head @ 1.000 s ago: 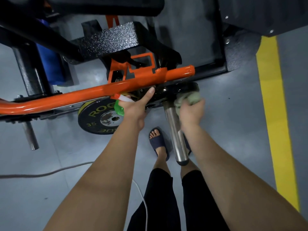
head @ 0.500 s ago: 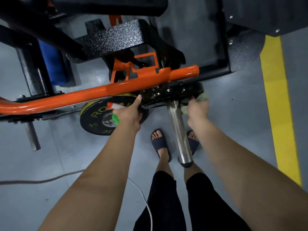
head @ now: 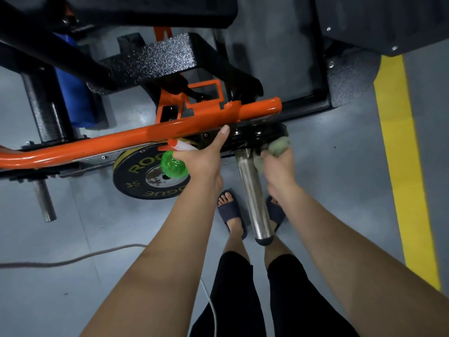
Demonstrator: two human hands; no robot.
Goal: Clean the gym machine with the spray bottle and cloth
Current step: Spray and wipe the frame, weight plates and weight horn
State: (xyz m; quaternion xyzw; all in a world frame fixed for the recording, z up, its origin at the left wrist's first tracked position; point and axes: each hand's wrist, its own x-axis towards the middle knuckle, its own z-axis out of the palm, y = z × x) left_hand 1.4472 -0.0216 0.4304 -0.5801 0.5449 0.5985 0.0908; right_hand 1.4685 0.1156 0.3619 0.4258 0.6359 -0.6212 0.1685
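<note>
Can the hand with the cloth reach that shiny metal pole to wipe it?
Probably yes. The right hand grips the cloth right beside the top of the shiny pole, and nothing sits between them.

One camera sits on the person's head and looks almost straight down. Both arms (head: 170, 239) reach in from the bottom edge. The gym machine (head: 145, 135) is close, within arm's reach, at the top. The grey floor (head: 340, 190) and the feet (head: 230, 210) lie below.
</note>
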